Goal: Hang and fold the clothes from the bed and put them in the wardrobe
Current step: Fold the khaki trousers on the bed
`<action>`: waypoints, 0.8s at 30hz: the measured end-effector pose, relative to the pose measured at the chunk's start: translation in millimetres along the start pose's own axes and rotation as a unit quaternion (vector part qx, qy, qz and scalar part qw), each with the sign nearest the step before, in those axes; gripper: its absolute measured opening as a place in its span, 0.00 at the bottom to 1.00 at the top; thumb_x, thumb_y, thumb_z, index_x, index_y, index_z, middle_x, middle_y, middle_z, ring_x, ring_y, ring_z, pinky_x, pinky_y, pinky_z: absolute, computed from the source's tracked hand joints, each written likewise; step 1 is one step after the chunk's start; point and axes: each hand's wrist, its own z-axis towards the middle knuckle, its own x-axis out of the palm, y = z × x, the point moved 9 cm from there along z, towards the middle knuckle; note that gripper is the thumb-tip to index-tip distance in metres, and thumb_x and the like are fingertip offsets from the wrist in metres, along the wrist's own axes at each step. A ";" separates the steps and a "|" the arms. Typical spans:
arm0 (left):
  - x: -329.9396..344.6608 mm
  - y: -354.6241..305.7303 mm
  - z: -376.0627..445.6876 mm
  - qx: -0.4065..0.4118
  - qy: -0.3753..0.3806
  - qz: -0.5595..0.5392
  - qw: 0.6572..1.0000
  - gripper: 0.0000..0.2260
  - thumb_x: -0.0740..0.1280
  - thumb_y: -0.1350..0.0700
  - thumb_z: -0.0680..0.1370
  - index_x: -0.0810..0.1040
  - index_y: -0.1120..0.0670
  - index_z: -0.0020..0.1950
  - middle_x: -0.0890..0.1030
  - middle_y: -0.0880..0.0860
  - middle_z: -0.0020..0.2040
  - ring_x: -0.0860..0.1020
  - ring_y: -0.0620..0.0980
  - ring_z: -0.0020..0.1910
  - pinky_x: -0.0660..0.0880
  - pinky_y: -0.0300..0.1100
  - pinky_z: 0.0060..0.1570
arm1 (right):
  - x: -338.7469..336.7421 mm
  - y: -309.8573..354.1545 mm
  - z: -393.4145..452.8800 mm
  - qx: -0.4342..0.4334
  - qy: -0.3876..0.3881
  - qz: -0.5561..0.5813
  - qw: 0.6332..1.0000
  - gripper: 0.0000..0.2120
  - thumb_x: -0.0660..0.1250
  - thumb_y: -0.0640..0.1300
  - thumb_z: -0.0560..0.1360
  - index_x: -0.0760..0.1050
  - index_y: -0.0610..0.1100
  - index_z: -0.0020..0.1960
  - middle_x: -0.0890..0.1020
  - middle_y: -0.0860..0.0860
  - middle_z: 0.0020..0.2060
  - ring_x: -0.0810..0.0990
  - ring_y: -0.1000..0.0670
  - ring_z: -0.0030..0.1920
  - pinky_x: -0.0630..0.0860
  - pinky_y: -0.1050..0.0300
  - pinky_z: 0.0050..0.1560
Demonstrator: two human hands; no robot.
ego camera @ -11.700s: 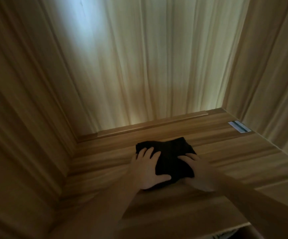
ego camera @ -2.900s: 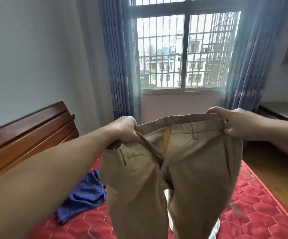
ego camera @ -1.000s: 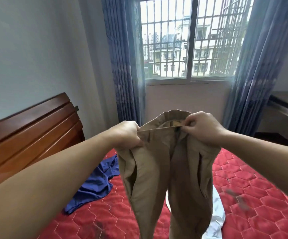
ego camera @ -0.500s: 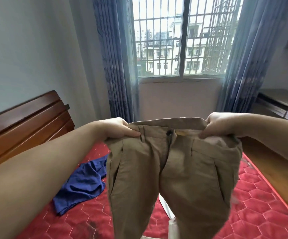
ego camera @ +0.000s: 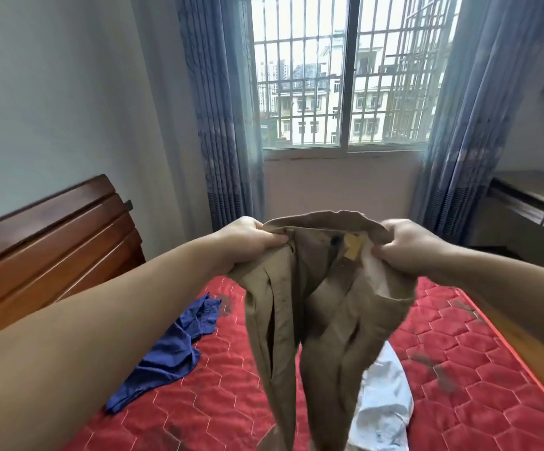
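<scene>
A person holds up a pair of tan pants point(ego camera: 322, 307) in front of them, above the bed point(ego camera: 459, 362). The left hand point(ego camera: 247, 242) grips the waistband on the left side, with the fingers curled tight round the cloth. The right hand point(ego camera: 407, 245) grips the waistband on the right side, and its fingers are curled round the cloth too. The 2 hands are close together, so the top of the pants bunches up and folds between them. A dark button and a yellow tag show inside the waistband. The 2 legs hang down side by side and run off the bottom of the view.

The bed has a red quilted cover with a six-sided pattern. A blue piece of clothing point(ego camera: 173, 349) lies crumpled on the cover, to the left of the pants. A white piece of clothing point(ego camera: 384, 405) lies on the cover, partly hidden behind the right leg of the pants. A brown wooden headboard point(ego camera: 52, 242) stands at the left. Far behind the pants is a window point(ego camera: 345, 76) with bars and blue curtains point(ego camera: 225, 125) on both sides. A wooden desk point(ego camera: 534, 196) stands at the right edge.
</scene>
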 end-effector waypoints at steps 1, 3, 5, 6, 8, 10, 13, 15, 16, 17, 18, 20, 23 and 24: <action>2.8 -3.0 -0.2 0.001 -0.003 -0.033 0.999 0.09 0.73 0.52 0.75 0.82 0.58 0.41 0.84 0.53 0.34 0.81 0.47 0.29 0.79 0.38 0.32 | -6.2 6.8 -0.3 -0.057 -0.038 -0.059 0.996 0.16 0.64 0.37 0.72 0.73 0.49 0.58 0.81 0.47 0.43 0.81 0.43 0.43 0.76 0.54 0.40; 8.6 -11.5 1.2 0.003 -0.012 -0.103 0.995 0.08 0.73 0.56 0.75 0.82 0.60 0.42 0.84 0.53 0.32 0.81 0.47 0.28 0.78 0.38 0.28 | -7.8 25.6 -7.3 -0.176 -0.076 -0.126 0.973 0.25 0.62 0.36 0.70 0.66 0.57 0.61 0.77 0.52 0.49 0.78 0.43 0.44 0.74 0.53 0.44; 12.8 -17.0 2.8 -0.010 -0.021 -0.174 0.984 0.07 0.72 0.58 0.76 0.81 0.61 0.43 0.84 0.54 0.33 0.82 0.48 0.27 0.78 0.38 0.27 | -4.8 36.3 -15.2 -0.250 -0.098 -0.170 0.948 0.21 0.60 0.40 0.71 0.66 0.60 0.58 0.76 0.55 0.53 0.78 0.41 0.43 0.76 0.48 0.46; 14.2 -18.0 4.5 -0.022 -0.021 -0.209 0.978 0.07 0.72 0.58 0.76 0.81 0.62 0.44 0.84 0.56 0.36 0.82 0.49 0.29 0.79 0.39 0.28 | -4.0 38.6 -17.3 -0.270 -0.108 -0.196 0.937 0.16 0.61 0.42 0.73 0.67 0.59 0.56 0.76 0.55 0.53 0.78 0.40 0.42 0.76 0.47 0.44; 14.1 -18.8 6.9 -0.034 -0.022 -0.255 0.966 0.07 0.71 0.59 0.76 0.82 0.63 0.48 0.84 0.58 0.41 0.83 0.52 0.34 0.80 0.42 0.32 | -1.9 40.5 -17.9 -0.282 -0.118 -0.262 0.915 0.08 0.62 0.45 0.74 0.71 0.57 0.51 0.75 0.54 0.51 0.78 0.41 0.39 0.75 0.50 0.40; 12.0 -20.8 9.5 -0.030 -0.025 -0.259 0.965 0.06 0.70 0.60 0.77 0.82 0.63 0.48 0.84 0.58 0.41 0.83 0.53 0.35 0.80 0.42 0.33 | 0.4 33.7 -14.1 -0.253 -0.100 -0.298 0.915 0.10 0.58 0.54 0.75 0.76 0.58 0.51 0.76 0.53 0.48 0.79 0.41 0.42 0.72 0.52 0.39; 9.7 -24.7 10.1 -0.020 -0.036 -0.239 0.970 0.06 0.70 0.60 0.77 0.81 0.62 0.44 0.84 0.56 0.35 0.83 0.51 0.31 0.79 0.40 0.29 | 8.6 16.3 -6.9 -0.179 -0.050 -0.339 0.922 0.26 0.54 0.71 0.67 0.79 0.57 0.52 0.76 0.53 0.49 0.79 0.44 0.47 0.70 0.55 0.41; 8.8 -26.5 9.0 -0.016 -0.042 -0.217 0.975 0.06 0.71 0.59 0.76 0.81 0.62 0.43 0.84 0.55 0.34 0.82 0.50 0.29 0.78 0.39 0.28 | 13.6 8.8 -1.7 -0.139 -0.029 -0.395 0.908 0.27 0.63 0.71 0.63 0.79 0.54 0.52 0.76 0.51 0.51 0.79 0.45 0.48 0.68 0.56 0.40; 8.5 -27.0 8.1 -0.015 -0.042 -0.206 0.978 0.07 0.71 0.59 0.76 0.81 0.62 0.42 0.84 0.55 0.33 0.82 0.49 0.29 0.78 0.39 0.28 | 12.9 7.0 -0.1 -0.121 -0.030 -0.406 0.905 0.25 0.66 0.68 0.63 0.78 0.53 0.53 0.75 0.50 0.52 0.79 0.45 0.48 0.67 0.57 0.40; 7.8 -27.8 6.6 -0.013 -0.042 -0.194 0.980 0.07 0.71 0.59 0.76 0.81 0.62 0.42 0.83 0.55 0.32 0.82 0.49 0.28 0.78 0.38 0.27 | 9.6 6.6 0.6 -0.108 -0.040 -0.409 0.905 0.24 0.68 0.65 0.64 0.77 0.52 0.55 0.74 0.49 0.52 0.79 0.44 0.49 0.67 0.56 0.39; 6.3 -28.5 5.5 -0.011 -0.044 -0.182 0.982 0.07 0.71 0.58 0.76 0.81 0.62 0.41 0.83 0.54 0.31 0.81 0.48 0.26 0.77 0.37 0.26 | 5.7 6.3 0.6 -0.101 -0.053 -0.411 0.905 0.24 0.69 0.62 0.65 0.76 0.52 0.56 0.73 0.49 0.51 0.79 0.43 0.49 0.67 0.56 0.39; 1.9 -29.7 2.5 -0.009 -0.045 -0.152 0.987 0.08 0.72 0.58 0.76 0.81 0.61 0.40 0.82 0.53 0.28 0.80 0.47 0.24 0.75 0.36 0.23 | 2.3 6.1 -0.1 -0.101 -0.060 -0.426 0.897 0.22 0.69 0.57 0.67 0.74 0.50 0.58 0.72 0.48 0.50 0.79 0.43 0.47 0.67 0.55 0.38; -2.2 -31.2 -0.1 -0.007 -0.039 -0.094 0.995 0.07 0.73 0.56 0.75 0.81 0.61 0.42 0.82 0.53 0.28 0.80 0.47 0.24 0.75 0.37 0.23 | -0.7 5.0 -1.2 -0.094 -0.052 -0.461 0.881 0.18 0.70 0.56 0.67 0.76 0.49 0.54 0.69 0.49 0.44 0.79 0.44 0.46 0.67 0.55 0.38; -2.4 -31.2 -0.1 -0.005 -0.037 -0.080 0.996 0.07 0.73 0.56 0.75 0.82 0.60 0.43 0.83 0.53 0.28 0.80 0.47 0.24 0.75 0.37 0.23 | -1.8 3.4 -1.1 -0.089 -0.045 -0.477 0.873 0.19 0.72 0.57 0.66 0.77 0.49 0.52 0.69 0.49 0.43 0.79 0.45 0.47 0.66 0.56 0.38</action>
